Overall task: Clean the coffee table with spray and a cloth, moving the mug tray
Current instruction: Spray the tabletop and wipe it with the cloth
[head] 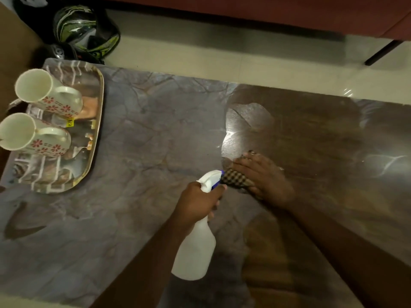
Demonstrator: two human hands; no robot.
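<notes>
The coffee table (142,134) has a glossy dark marbled top. My left hand (198,201) grips a white spray bottle (195,250) by its neck, nozzle pointing toward the cloth. My right hand (264,176) lies flat on a brown checked cloth (233,178), pressing it onto the table near the middle. A shiny metal tray (93,138) sits at the table's left end. Two white mugs with red flower prints stand on it, one at the back (46,92) and one in front (33,136).
A black and green helmet (86,30) lies on the pale tiled floor (222,61) beyond the table's far left corner. A dark red sofa (289,12) with a black leg (382,52) runs along the far side.
</notes>
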